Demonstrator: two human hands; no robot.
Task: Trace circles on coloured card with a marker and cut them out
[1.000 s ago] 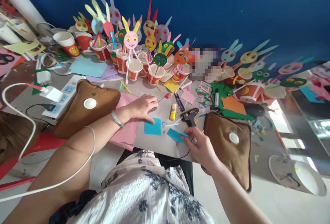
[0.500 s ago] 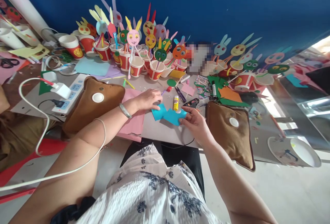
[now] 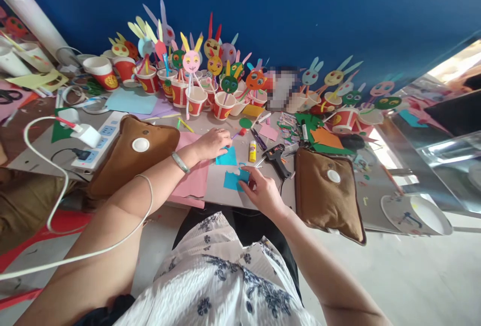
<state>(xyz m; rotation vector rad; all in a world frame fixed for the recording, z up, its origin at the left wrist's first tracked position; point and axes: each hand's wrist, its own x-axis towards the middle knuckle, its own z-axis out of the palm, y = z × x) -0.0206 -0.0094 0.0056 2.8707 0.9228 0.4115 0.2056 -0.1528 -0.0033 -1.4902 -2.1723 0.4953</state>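
One blue paper (image 3: 230, 181) of two shifted left, right hand (image 3: 263, 193) pinching it, left hand (image 3: 214, 144) grip unclear, one glue stick (image 3: 252, 151)

Paper rabbits (image 3: 192, 61) rise from red-and-white cups (image 3: 224, 108) lined up before a blue wall (image 3: 270, 10). At left, a white charger (image 3: 88, 135) and a black plug (image 3: 81, 154) sit at a power strip (image 3: 101, 140) beside a brown cushion (image 3: 133, 160). A second cushion (image 3: 325, 198) lies to the right, in front of an orange sheet (image 3: 326, 138) resting on green paper (image 3: 306, 121). A white plate (image 3: 432, 215) lies farther right.
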